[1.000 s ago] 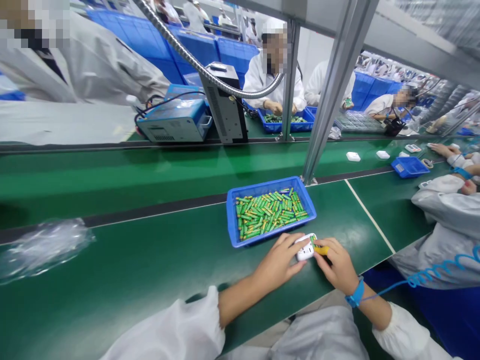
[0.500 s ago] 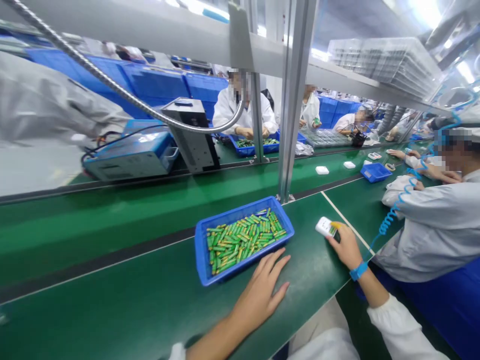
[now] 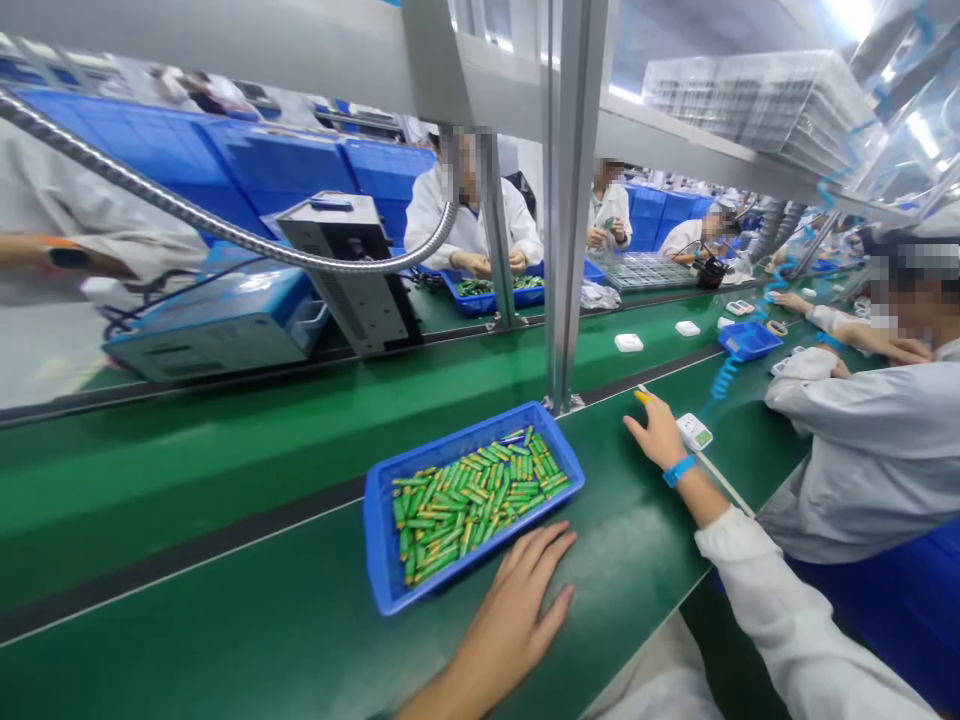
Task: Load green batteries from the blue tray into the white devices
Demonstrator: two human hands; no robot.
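Observation:
My left hand (image 3: pixel 521 600) lies with fingers spread on the green bench, beside the near edge of a blue tray (image 3: pixel 379 560). Many small green batteries (image 3: pixel 480 500) with gold-coloured ends fill the tray. Further right, my right hand (image 3: pixel 657 430) reaches forward over the bench. Its thumb and forefinger stand apart with nothing between them, and one fingertip wears a yellow cover. A blue band (image 3: pixel 679 470) circles that wrist. Just right of the hand, a small white device (image 3: pixel 695 432) with a green patch sits by the pale line on the bench.
A metal post (image 3: pixel 566 220) rises behind the tray. White devices (image 3: pixel 628 343) lie on the green conveyor (image 3: pixel 300 430). To the right sit a small blue tray (image 3: pixel 748 340) and a co-worker (image 3: pixel 862 430); a coiled blue cord (image 3: pixel 726 378) hangs there. Other people work across the belt.
My right hand has let go of the white device, which now lies farther right on the bench. The hand has moved forward and its fingers have opened. My left hand stays beside the tray.

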